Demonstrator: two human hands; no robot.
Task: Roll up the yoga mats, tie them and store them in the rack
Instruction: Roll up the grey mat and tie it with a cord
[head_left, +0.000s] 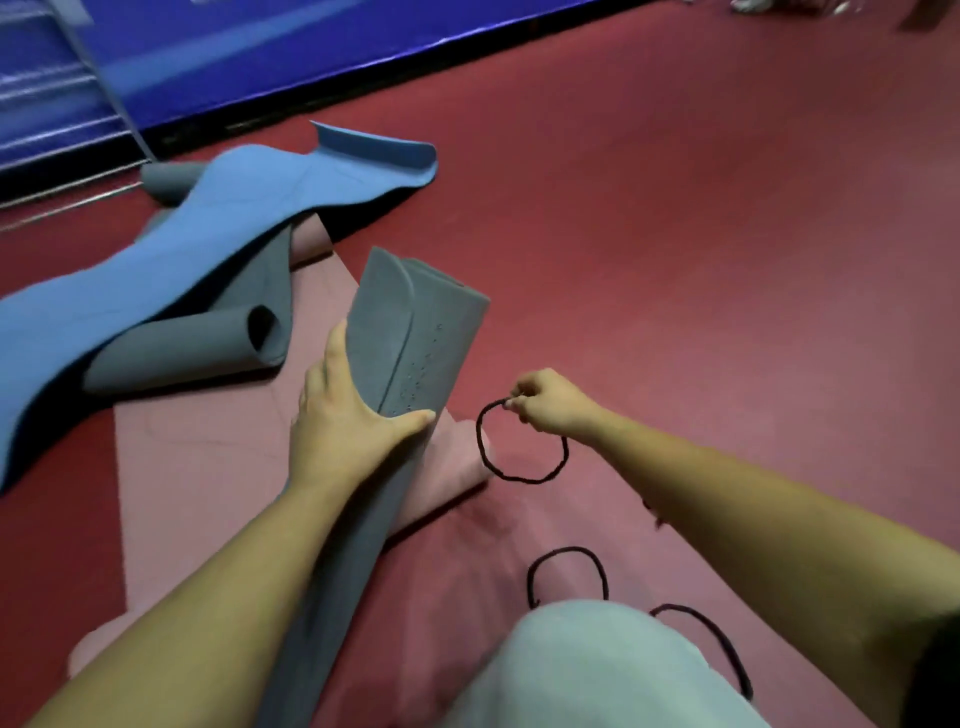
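Note:
A rolled grey yoga mat (410, 332) lies lengthwise in front of me, its far end loosely layered. My left hand (345, 415) grips it around the middle, thumb across the top. My right hand (550, 400) pinches a black loop of cord (524, 475) that hangs down to the right of the roll, apart from it. Under the roll lies a flat pink mat (202, 457). Two more black cords (569, 571) rest on the floor near my knee.
A crumpled blue mat (218, 234) drapes over another loosely rolled grey mat (208, 343) at the left. A metal rack (62, 130) stands at the far left against a blue wall pad (311, 47). Red floor (701, 234) stretches to the right.

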